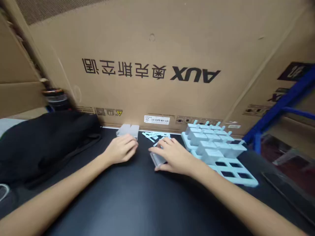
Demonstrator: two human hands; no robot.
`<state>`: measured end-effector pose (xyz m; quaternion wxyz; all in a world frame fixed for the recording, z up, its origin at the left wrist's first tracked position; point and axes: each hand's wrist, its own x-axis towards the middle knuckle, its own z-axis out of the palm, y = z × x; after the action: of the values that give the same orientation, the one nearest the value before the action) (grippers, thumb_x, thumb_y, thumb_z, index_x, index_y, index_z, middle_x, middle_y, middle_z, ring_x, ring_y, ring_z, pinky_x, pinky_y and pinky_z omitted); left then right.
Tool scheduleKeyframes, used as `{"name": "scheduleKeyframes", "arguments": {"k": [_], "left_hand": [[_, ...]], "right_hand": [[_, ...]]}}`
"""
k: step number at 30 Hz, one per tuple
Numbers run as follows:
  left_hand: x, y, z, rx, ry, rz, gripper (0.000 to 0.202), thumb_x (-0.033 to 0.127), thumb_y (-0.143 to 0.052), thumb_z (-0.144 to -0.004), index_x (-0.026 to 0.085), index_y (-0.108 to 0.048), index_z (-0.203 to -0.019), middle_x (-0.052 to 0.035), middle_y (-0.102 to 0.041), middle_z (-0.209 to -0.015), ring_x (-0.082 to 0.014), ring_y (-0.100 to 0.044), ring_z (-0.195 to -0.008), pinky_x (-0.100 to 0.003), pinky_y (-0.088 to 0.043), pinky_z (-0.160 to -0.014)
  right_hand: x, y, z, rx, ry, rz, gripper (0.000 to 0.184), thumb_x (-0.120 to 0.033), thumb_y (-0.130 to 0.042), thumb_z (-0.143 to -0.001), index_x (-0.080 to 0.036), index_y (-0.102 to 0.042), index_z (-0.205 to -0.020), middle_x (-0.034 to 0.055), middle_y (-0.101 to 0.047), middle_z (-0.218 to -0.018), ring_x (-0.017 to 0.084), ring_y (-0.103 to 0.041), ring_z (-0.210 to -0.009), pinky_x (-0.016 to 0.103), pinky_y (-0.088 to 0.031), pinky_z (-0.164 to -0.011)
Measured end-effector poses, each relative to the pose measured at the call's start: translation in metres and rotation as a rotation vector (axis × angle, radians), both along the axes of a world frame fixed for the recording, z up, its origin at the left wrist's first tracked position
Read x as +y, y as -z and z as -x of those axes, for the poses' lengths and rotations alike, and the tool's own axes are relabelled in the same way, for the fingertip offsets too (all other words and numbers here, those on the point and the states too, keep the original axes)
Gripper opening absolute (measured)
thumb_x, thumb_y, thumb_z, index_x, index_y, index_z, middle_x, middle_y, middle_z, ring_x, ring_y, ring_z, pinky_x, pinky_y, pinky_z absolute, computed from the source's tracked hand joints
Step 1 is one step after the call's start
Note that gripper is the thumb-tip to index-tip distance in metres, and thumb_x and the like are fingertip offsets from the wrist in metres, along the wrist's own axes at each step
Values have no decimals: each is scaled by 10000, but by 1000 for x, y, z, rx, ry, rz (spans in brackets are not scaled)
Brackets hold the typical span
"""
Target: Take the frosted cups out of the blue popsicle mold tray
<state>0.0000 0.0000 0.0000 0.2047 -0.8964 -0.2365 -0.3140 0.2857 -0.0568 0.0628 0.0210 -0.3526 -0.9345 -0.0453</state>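
Observation:
My left hand (121, 149) rests on the black table (128, 203) with fingers curled loosely, just in front of a pale grey mould piece (128, 130); what it holds, if anything, is hidden. My right hand (172, 154) lies over a clear grey mould piece (157, 160), fingers wrapped on it. Behind the hands lies a scatter of small light-blue sticks (154, 135). To the right sits a light-blue popsicle mould tray (233, 172) with several mould cups (211, 141) set in its far slots and open slots near me.
A large cardboard box (152, 59) printed "AUX" stands across the back of the table. A black bag (41, 141) lies at the left. A blue metal frame (278, 108) rises at the right, beside a dark flat panel (287, 193).

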Motion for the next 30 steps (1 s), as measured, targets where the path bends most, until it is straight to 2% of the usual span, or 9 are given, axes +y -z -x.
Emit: {"name": "scheduleKeyframes", "arguments": {"k": [3, 5, 8, 11, 18, 21, 25, 28, 30], "left_hand": [[8, -3, 18, -89, 22, -55, 83, 137, -548, -905, 176, -606, -948, -70, -673, -910, -197, -615, -825, -325, -511, -754], [10, -5, 27, -52, 83, -51, 92, 189, -556, -902, 180, -608, -977, -76, -668, -922, -201, -622, -827, -328, -518, -753], [10, -8, 33, 61, 194, 5, 228, 359, -566, -901, 181, -603, -1038, -91, -658, -955, -216, -633, -830, -333, -525, -725], [9, -8, 28, 119, 250, 99, 336, 465, -566, -887, 179, -588, -1062, -96, -648, -958, -218, -632, -809, -333, -521, -703], [6, -11, 22, 228, 216, 323, 210, 368, -535, -910, 196, -595, -1017, -73, -666, -976, -200, -645, -845, -309, -519, -742], [5, -13, 27, 246, 150, 360, 237, 392, -516, -934, 197, -592, -1045, -81, -667, -1060, -215, -652, -929, -321, -522, -788], [10, -8, 32, 268, 64, 300, 251, 426, -525, -951, 191, -577, -1022, -83, -671, -1057, -219, -664, -931, -315, -513, -762], [13, -4, 32, 279, 13, 282, 218, 404, -501, -973, 194, -553, -1008, -82, -667, -1066, -217, -664, -943, -305, -501, -728], [13, -3, 31, 291, -4, 290, 198, 389, -488, -978, 198, -532, -1008, -85, -656, -1090, -223, -655, -967, -308, -498, -726]], "right_hand": [[-12, 13, 29, 53, -86, -62, 641, -466, -637, -923, -315, -425, -1509, 139, -498, -1380, 314, -438, -1237, 489, -396, -988], [-15, 21, 42, 70, -117, -91, 618, -316, -568, -947, -291, -383, -1537, 139, -471, -1425, 300, -436, -1229, 476, -402, -986], [-13, 34, 50, 72, -139, -80, 665, -129, -516, -866, -202, -405, -1518, 146, -491, -1401, 266, -476, -1136, 408, -445, -932], [-9, 45, 51, 92, -128, -46, 626, -125, -488, -861, -136, -430, -1485, 140, -561, -1262, 239, -513, -1010, 371, -483, -849], [-17, 50, 51, 159, -39, -64, 486, -236, -389, -979, -55, -480, -1420, 134, -628, -1084, 245, -570, -963, 396, -518, -858], [-28, 40, 36, 215, -53, -127, 461, -224, -402, -979, -65, -486, -1404, 116, -644, -1050, 233, -589, -916, 392, -528, -817], [-47, 22, -12, 444, 15, -335, 354, -168, -478, -954, -121, -525, -1302, 83, -636, -984, 199, -597, -883, 351, -519, -784], [-61, 22, -59, 698, 253, -518, 276, -156, -544, -924, -183, -529, -1199, 28, -552, -884, 156, -552, -764, 312, -492, -709], [-69, 31, -88, 852, 480, -577, 248, -246, -598, -910, -206, -498, -1134, 6, -480, -876, 141, -509, -696, 324, -487, -676]]}}
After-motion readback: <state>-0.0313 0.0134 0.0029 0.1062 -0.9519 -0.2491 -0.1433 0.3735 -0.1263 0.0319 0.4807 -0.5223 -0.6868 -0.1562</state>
